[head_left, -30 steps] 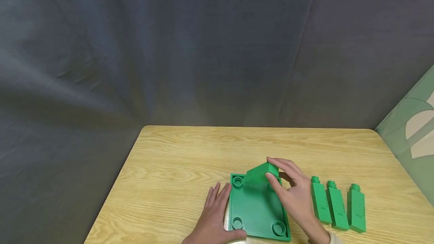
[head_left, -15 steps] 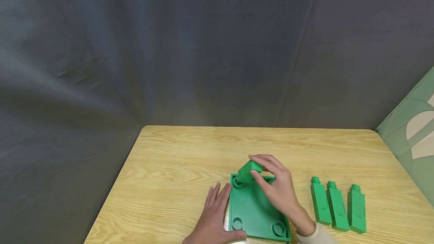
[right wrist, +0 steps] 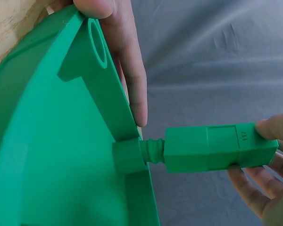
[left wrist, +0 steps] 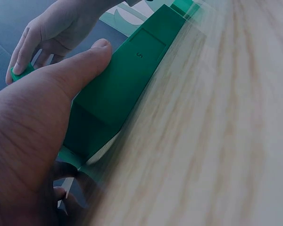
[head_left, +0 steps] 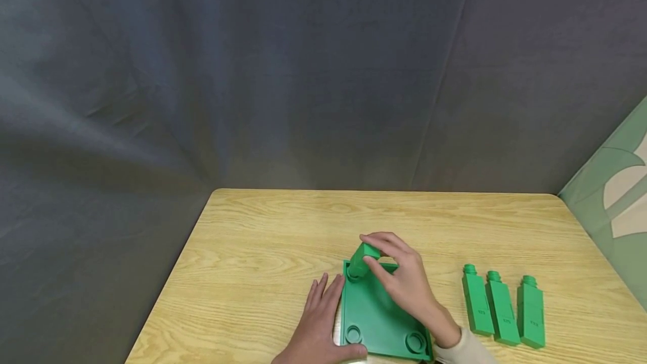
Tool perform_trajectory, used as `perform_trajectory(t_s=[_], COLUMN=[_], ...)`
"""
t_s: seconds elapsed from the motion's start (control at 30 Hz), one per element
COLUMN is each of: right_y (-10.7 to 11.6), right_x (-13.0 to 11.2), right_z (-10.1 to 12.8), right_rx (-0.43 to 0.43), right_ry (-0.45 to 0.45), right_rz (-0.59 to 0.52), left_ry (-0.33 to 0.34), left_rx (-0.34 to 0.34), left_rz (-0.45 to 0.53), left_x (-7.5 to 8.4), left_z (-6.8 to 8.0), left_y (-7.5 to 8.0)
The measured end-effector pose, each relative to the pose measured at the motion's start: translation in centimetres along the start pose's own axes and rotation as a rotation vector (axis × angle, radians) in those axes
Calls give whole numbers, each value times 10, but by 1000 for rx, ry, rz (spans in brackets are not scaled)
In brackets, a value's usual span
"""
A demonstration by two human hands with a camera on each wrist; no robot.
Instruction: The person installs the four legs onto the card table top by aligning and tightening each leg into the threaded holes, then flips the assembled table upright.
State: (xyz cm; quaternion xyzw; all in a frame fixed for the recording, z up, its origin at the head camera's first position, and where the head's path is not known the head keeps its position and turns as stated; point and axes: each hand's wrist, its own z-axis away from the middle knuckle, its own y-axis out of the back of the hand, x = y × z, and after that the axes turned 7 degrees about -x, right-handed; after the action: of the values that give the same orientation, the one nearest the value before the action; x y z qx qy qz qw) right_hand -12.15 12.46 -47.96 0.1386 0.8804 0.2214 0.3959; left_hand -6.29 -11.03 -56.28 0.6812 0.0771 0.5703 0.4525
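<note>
A green square tabletop [head_left: 381, 313] lies underside up, its raised rim and round corner sockets showing. My right hand [head_left: 406, 277] pinches the far end of a green table leg [head_left: 363, 260] between thumb and fingers. In the right wrist view the leg's threaded end [right wrist: 153, 150] meets the mouth of a corner socket [right wrist: 127, 157], with some thread visible outside it. The head view puts that socket at the far left corner. My left hand [head_left: 320, 322] lies against the tabletop's left side with straight fingers, its thumb [left wrist: 92, 66] along the near side.
Several more green parts lie to the right: a left leg [head_left: 477, 302], a middle leg [head_left: 502, 310] and a right leg [head_left: 531, 313], threaded ends pointing away. All rest on a wooden table [head_left: 263, 251]. Dark curtain [head_left: 323, 72] hangs behind its far edge.
My right hand has moved left with the leg, from over the far middle of the tabletop to the far left socket, and the leg has become steeper. My left hand stays put.
</note>
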Motion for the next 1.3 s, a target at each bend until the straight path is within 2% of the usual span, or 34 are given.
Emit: perform_trajectory(t_s=[0.33,0.47,0.83,1.1,1.3], right_y=[-5,-6,-8,4,3], right_x=[-3,-5,-5,-10,-8], right_z=[-7,-10,-13,-12,-14], right_rx=[-87,-123,-190,-305,-285], right_ry=[48,34,-33,-119,-106], right_rz=[67,81,68,33,61], left_ry=[1,3,-15,-16,-13], left_rx=[-13,-30,-18,-20,-29], left_rz=[2,15,3,20,29], left_x=[-1,-1,-1,-1,-1], left_z=[-1,-2,-2,-2,-3], left_y=[-1,-1,-1,0,0])
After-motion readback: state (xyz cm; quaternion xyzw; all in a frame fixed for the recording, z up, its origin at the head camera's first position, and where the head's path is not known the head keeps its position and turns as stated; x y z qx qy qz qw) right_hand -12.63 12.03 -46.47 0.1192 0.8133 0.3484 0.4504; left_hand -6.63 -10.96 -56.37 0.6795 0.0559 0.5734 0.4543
